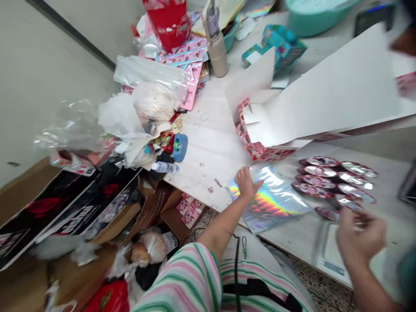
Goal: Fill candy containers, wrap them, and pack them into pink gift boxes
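The person's left hand [246,184] rests on a holographic foil pouch [276,201], fingers spread and flat, pinching nothing; the pouch lies on a white table [208,160]. Just right of it, shiny pink-and-silver foil packets [334,180] lie in two overlapping rows. The right hand [360,238] hangs just below them, fingers curled and blurred, so I cannot tell whether it holds anything. A pink printed carton [256,145] with a long white flap [325,95] stands beyond the pouch. Further off are a beige flask [216,54], a red bag [167,21] and crumpled plastic bags [130,121]. Below the table edge, an open cardboard box [172,219] sits beside a striped sleeve [177,281].
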`<action>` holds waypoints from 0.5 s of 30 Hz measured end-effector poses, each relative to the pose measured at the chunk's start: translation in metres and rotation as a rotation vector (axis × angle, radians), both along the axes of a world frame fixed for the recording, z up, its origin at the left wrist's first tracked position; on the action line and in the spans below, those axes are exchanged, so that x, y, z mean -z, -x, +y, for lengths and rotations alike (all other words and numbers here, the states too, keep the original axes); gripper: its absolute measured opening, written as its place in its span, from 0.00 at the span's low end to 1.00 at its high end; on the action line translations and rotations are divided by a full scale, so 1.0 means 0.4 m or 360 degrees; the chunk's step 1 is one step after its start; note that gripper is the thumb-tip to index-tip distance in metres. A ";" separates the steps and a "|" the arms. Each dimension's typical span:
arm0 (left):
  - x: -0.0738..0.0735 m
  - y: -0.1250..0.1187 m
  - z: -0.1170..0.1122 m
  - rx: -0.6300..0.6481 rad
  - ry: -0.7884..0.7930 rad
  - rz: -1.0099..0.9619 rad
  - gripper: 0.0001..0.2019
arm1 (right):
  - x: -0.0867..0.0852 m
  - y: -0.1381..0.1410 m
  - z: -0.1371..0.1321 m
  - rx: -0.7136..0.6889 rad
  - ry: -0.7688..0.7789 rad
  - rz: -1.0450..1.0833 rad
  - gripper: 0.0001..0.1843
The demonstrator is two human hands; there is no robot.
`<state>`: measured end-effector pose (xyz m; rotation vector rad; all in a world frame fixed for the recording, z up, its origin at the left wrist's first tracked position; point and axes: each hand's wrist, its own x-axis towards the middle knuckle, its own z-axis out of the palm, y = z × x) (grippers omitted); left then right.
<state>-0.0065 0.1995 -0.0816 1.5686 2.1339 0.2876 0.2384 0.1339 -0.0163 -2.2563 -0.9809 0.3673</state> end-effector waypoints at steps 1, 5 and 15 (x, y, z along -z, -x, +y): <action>0.002 0.002 0.020 0.0050 -0.0006 -0.0037 0.40 | -0.003 0.014 -0.045 -0.0039 0.0026 -0.0006 0.21; -0.003 -0.007 0.105 0.0164 0.0064 -0.0147 0.40 | -0.008 0.045 -0.196 -0.0229 0.0059 0.0094 0.22; -0.113 -0.012 0.138 0.0500 0.0455 -0.0984 0.10 | -0.079 0.082 -0.298 -0.0211 -0.0036 0.0152 0.16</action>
